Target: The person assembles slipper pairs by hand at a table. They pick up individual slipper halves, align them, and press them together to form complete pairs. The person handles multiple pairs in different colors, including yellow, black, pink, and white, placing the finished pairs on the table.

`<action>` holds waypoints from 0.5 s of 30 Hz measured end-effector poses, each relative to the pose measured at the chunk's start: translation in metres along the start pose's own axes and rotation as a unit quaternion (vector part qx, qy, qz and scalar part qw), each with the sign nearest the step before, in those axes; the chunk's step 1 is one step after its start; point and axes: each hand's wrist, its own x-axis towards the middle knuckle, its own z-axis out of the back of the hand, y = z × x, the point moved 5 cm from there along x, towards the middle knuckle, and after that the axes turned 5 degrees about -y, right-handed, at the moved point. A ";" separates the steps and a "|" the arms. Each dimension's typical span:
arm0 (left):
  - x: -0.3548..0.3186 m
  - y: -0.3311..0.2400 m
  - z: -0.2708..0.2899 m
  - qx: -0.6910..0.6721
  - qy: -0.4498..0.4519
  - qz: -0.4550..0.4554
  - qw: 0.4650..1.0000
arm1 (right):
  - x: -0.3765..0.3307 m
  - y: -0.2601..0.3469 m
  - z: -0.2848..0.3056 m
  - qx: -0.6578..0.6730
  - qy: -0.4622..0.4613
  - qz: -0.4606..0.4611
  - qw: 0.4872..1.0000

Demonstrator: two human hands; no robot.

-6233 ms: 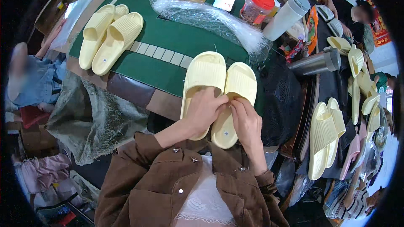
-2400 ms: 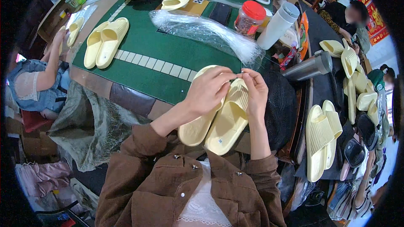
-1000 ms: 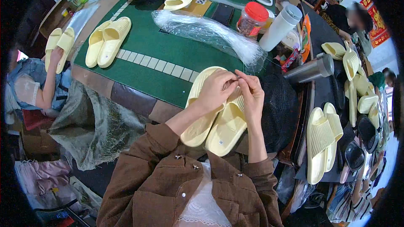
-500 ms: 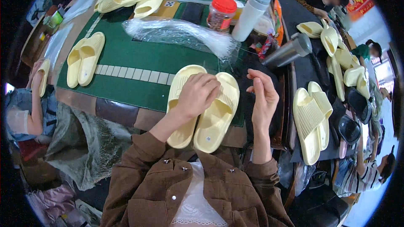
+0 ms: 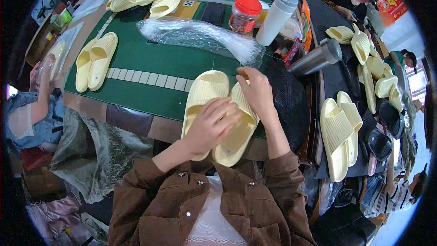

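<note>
A pair of pale yellow slide slippers lies at the table edge before me, the left slipper (image 5: pixel 208 86) beside the right slipper (image 5: pixel 234 143), toes pointing away. My left hand (image 5: pixel 210 125) lies across the straps, its fingers stretched out and slightly blurred. At the toe of the right slipper is my right hand (image 5: pixel 257 91), fingers bent and drawn together; what they pinch, if anything, is hidden. A thin clear strand stands up near the left slipper's toe. Beyond the pair lies a bundle of clear plastic strands (image 5: pixel 200 38) in a film sleeve.
Another yellow slipper pair (image 5: pixel 95 61) sits on the green mat (image 5: pixel 136 57) to the left. A red-lidded jar (image 5: pixel 244 14), a white bottle (image 5: pixel 277 18) and a steel tumbler (image 5: pixel 316 58) stand beyond my right hand. More slippers (image 5: pixel 339 132) cover the right-hand table; co-workers sit around.
My right hand has moved left from beside the slippers onto the right slipper's toe. My left hand has slid nearer to me, its fingers straighter. At the far side, a co-worker's hands now flank grey slippers.
</note>
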 end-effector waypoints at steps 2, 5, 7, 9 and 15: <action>-0.009 -0.006 0.006 0.004 0.015 0.010 1.000 | 0.009 -0.002 -0.005 -0.120 -0.028 -0.021 0.992; -0.024 -0.013 0.008 0.011 0.037 0.034 0.999 | 0.019 -0.017 -0.019 -0.170 0.014 0.000 0.985; -0.031 -0.018 0.003 0.036 0.085 0.056 0.994 | 0.019 -0.023 -0.023 -0.132 0.025 0.014 0.991; -0.040 -0.016 -0.006 0.067 0.131 0.072 0.987 | 0.017 -0.024 -0.019 -0.023 -0.014 -0.008 1.000; -0.049 -0.010 -0.018 0.090 0.169 0.064 0.979 | 0.020 -0.023 0.004 0.028 -0.046 -0.046 0.997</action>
